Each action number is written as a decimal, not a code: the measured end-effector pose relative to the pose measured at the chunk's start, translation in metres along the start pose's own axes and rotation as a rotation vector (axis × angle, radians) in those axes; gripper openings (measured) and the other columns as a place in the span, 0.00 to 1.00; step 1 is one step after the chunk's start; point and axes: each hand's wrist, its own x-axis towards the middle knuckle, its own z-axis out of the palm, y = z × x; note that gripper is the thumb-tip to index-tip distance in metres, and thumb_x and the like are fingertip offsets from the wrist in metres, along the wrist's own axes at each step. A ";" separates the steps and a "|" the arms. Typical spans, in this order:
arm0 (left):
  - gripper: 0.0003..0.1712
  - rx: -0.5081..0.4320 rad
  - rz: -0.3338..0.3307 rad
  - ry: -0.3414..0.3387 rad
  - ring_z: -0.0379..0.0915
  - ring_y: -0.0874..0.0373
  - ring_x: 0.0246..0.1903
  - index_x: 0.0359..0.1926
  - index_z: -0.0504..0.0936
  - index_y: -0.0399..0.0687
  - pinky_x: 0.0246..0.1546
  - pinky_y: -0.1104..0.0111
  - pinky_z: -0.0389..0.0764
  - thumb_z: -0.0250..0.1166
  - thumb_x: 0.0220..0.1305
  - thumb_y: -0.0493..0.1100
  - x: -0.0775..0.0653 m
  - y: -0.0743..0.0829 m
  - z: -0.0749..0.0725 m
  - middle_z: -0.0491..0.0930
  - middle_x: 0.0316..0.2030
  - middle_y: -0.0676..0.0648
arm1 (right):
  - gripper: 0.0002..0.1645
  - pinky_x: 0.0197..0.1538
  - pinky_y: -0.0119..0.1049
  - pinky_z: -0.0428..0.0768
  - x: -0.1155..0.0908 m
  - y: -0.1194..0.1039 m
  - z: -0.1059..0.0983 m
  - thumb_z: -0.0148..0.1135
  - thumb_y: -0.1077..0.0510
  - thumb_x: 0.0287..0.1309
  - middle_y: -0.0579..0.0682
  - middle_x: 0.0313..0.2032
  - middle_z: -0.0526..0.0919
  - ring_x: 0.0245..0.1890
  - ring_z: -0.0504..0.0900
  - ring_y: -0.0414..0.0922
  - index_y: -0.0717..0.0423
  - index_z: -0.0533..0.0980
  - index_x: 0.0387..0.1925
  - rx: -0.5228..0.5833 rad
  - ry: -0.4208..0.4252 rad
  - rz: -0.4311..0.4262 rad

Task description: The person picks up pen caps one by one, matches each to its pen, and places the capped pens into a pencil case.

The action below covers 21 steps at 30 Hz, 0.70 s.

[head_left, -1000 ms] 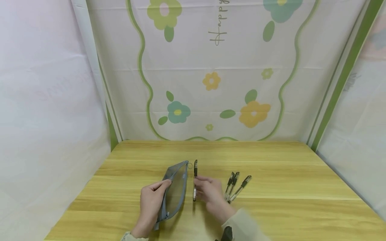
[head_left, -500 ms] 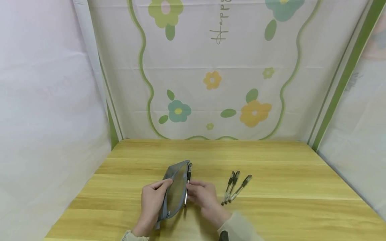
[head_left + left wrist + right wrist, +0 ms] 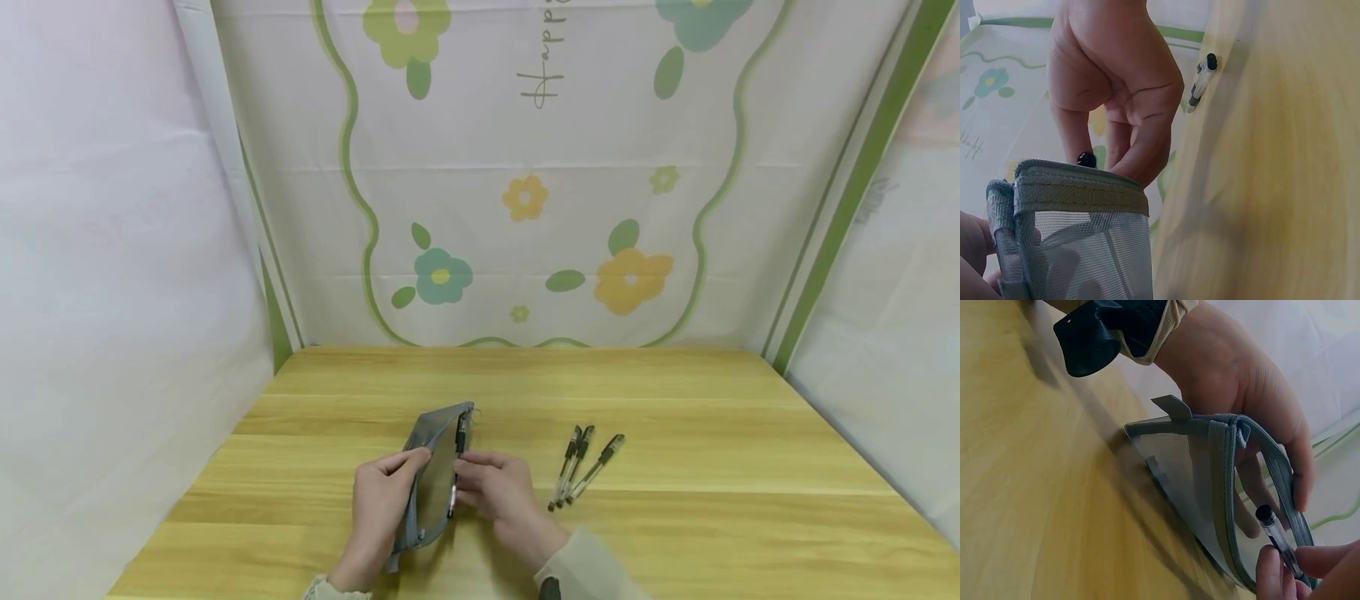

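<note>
A grey-blue mesh zip pouch (image 3: 442, 423) is held up on edge above the table, its zipped mouth spread and facing right. My left hand (image 3: 384, 504) pinches its left side, thumb at the mouth's rim. With thumb and fingers, my right hand (image 3: 504, 502) holds a clear pen with a black cap and grip (image 3: 453, 496) lengthwise at the mouth. In the right wrist view the pen (image 3: 1277, 536) lies inside the mouth's edges, dark end toward the zip corner. The left wrist view shows the pouch's end panel (image 3: 1085, 195) and the pen's black tip (image 3: 1086, 160).
Three similar pens lie fanned on the wooden table (image 3: 712, 450) right of my right hand: a left one (image 3: 564, 468), a middle one (image 3: 581, 461) and a right one (image 3: 597, 468). A flower-printed cloth (image 3: 480, 225) hangs behind the table, with white cloth at both sides.
My right hand has moved left with the pen, from beside the pouch into its mouth. The left hand keeps its hold on the pouch almost in place.
</note>
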 end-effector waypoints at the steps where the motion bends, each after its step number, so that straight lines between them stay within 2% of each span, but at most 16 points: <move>1: 0.10 0.001 0.001 -0.001 0.76 0.50 0.53 0.38 0.90 0.44 0.56 0.54 0.74 0.72 0.59 0.46 0.000 0.000 0.000 0.86 0.42 0.47 | 0.22 0.41 0.39 0.85 -0.001 0.000 0.002 0.67 0.67 0.57 0.63 0.41 0.83 0.34 0.85 0.48 0.73 0.75 0.52 0.005 0.002 -0.003; 8: 0.10 -0.004 0.008 -0.001 0.76 0.48 0.53 0.39 0.90 0.43 0.57 0.52 0.73 0.71 0.60 0.44 -0.002 0.000 0.001 0.86 0.42 0.46 | 0.19 0.37 0.38 0.85 -0.003 0.000 0.015 0.69 0.69 0.55 0.59 0.35 0.84 0.29 0.85 0.47 0.74 0.77 0.48 0.000 0.006 -0.025; 15: 0.11 0.011 0.013 0.012 0.77 0.49 0.53 0.38 0.91 0.44 0.57 0.52 0.73 0.72 0.59 0.46 -0.001 0.000 0.001 0.86 0.41 0.47 | 0.19 0.34 0.37 0.85 0.000 0.002 0.017 0.70 0.69 0.53 0.56 0.33 0.85 0.28 0.85 0.46 0.72 0.78 0.47 0.002 0.027 -0.021; 21: 0.11 0.006 0.016 -0.001 0.77 0.48 0.53 0.38 0.90 0.45 0.57 0.52 0.74 0.72 0.59 0.47 -0.001 0.000 0.001 0.86 0.42 0.47 | 0.21 0.33 0.38 0.86 0.003 0.004 0.015 0.70 0.69 0.52 0.61 0.33 0.86 0.28 0.86 0.48 0.73 0.77 0.48 -0.005 0.001 -0.015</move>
